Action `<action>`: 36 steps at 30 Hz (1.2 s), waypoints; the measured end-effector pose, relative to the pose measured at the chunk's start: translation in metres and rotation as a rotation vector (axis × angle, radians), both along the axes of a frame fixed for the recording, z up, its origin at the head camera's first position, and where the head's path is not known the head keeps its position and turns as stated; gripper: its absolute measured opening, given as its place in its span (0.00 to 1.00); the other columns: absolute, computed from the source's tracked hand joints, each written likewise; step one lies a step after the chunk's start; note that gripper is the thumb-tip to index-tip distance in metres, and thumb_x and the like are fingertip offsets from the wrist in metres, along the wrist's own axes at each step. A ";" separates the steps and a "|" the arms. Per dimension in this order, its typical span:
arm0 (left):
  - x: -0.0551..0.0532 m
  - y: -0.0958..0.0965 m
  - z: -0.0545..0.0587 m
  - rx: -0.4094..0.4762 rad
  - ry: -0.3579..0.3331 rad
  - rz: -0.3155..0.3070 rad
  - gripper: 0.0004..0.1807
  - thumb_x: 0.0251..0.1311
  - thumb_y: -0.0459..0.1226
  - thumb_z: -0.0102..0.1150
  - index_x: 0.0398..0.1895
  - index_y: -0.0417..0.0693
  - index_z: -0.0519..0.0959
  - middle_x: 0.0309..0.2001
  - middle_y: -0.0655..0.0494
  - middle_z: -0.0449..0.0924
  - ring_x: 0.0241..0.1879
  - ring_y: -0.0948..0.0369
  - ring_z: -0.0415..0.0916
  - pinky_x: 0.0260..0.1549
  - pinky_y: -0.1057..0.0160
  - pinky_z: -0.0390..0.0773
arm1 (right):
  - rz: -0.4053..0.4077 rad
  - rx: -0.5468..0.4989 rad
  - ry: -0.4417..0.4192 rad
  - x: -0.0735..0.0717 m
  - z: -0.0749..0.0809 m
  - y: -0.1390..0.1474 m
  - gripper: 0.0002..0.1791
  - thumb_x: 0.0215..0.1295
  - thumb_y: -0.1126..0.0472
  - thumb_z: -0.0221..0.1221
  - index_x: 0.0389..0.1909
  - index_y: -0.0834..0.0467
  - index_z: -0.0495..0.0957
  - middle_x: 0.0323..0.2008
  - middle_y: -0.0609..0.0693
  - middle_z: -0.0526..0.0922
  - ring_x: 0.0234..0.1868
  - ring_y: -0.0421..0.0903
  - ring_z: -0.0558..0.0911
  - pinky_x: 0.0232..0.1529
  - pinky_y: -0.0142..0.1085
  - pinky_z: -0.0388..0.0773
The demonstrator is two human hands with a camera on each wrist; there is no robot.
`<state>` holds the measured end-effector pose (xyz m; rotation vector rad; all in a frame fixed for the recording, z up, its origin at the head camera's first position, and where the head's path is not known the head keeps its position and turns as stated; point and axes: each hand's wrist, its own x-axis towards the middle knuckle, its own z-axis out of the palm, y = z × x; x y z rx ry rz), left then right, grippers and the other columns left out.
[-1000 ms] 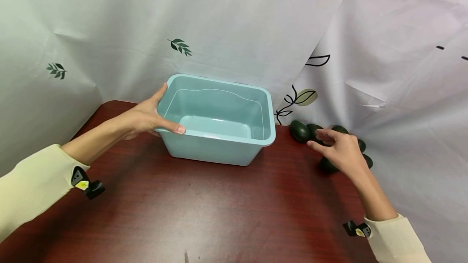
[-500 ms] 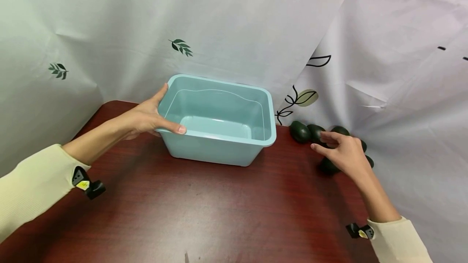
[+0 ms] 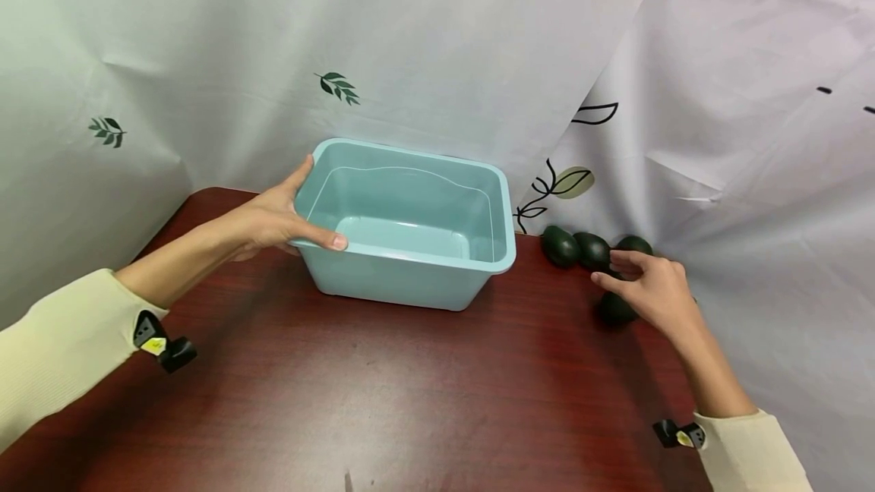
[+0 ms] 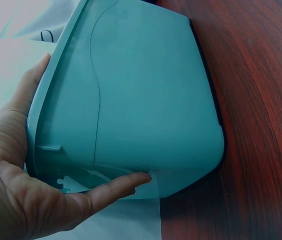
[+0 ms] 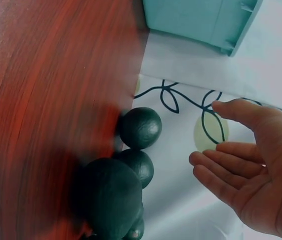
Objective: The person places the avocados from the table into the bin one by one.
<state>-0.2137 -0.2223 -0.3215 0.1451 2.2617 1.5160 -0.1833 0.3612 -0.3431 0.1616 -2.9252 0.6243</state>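
Observation:
A light blue plastic tub (image 3: 403,279) stands at the back of the table, tilted a little in view, with nothing visible inside. My left hand (image 3: 270,215) holds its left end, the thumb lying along the near rim and another finger reaching up the left side. In the left wrist view the hand (image 4: 26,185) spans the tub's wall (image 4: 150,95). To the right, my right hand (image 3: 652,291) hovers over a cluster of dark green avocados (image 3: 560,247), partly hiding some. The right wrist view shows its fingers loosely bent and apart from the nearest avocado (image 5: 108,197).
The dark red wooden table (image 3: 383,393) spreads out in front of the tub. White cloth (image 3: 444,44) with printed leaves hangs behind and along both sides. A small black camera (image 3: 164,344) is strapped at the left cuff, another (image 3: 678,433) at the right.
My right hand has drifted slightly right and down over the avocados, uncovering more of those on its left. The left hand and the tub stay where they were.

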 end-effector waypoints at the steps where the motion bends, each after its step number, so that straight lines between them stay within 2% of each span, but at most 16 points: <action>1: 0.000 0.000 0.000 0.001 0.001 0.000 0.86 0.62 0.42 0.86 0.88 0.80 0.13 0.93 0.38 0.36 0.85 0.34 0.57 0.66 0.25 0.82 | -0.003 0.004 -0.001 0.000 0.000 0.001 0.35 0.73 0.42 0.76 0.67 0.66 0.86 0.58 0.66 0.92 0.58 0.65 0.93 0.63 0.65 0.84; 9: 0.000 0.001 0.000 0.000 0.003 -0.004 0.86 0.62 0.42 0.86 0.88 0.80 0.12 0.93 0.39 0.35 0.86 0.35 0.57 0.66 0.26 0.83 | -0.020 0.017 -0.029 0.003 -0.003 0.011 0.36 0.74 0.41 0.74 0.68 0.67 0.85 0.60 0.68 0.91 0.59 0.66 0.92 0.61 0.66 0.84; 15: -0.001 0.001 0.001 -0.002 0.002 0.000 0.86 0.62 0.42 0.86 0.88 0.79 0.13 0.92 0.37 0.40 0.85 0.35 0.58 0.65 0.26 0.83 | -0.021 0.021 -0.025 0.007 -0.006 0.016 0.35 0.74 0.43 0.75 0.67 0.68 0.86 0.58 0.68 0.91 0.58 0.67 0.92 0.62 0.67 0.83; 23: -0.001 0.001 0.001 -0.013 0.004 0.003 0.85 0.62 0.43 0.85 0.88 0.79 0.13 0.92 0.37 0.38 0.85 0.35 0.59 0.65 0.27 0.84 | -0.025 0.009 -0.053 0.011 -0.007 0.021 0.37 0.75 0.43 0.74 0.69 0.69 0.84 0.60 0.69 0.90 0.60 0.68 0.91 0.68 0.70 0.73; 32: -0.001 0.000 -0.001 -0.003 0.005 -0.001 0.86 0.62 0.42 0.86 0.88 0.80 0.13 0.93 0.40 0.35 0.86 0.35 0.57 0.65 0.25 0.83 | -0.006 0.043 -0.095 0.014 -0.009 0.032 0.42 0.72 0.39 0.76 0.73 0.67 0.82 0.66 0.70 0.87 0.63 0.70 0.89 0.63 0.69 0.81; 36: -0.001 0.000 -0.001 -0.003 0.003 0.005 0.85 0.62 0.42 0.86 0.88 0.80 0.13 0.93 0.38 0.38 0.85 0.35 0.58 0.65 0.26 0.83 | 0.028 0.045 -0.122 0.013 -0.009 0.040 0.45 0.70 0.38 0.77 0.75 0.65 0.80 0.70 0.70 0.85 0.67 0.71 0.86 0.64 0.71 0.80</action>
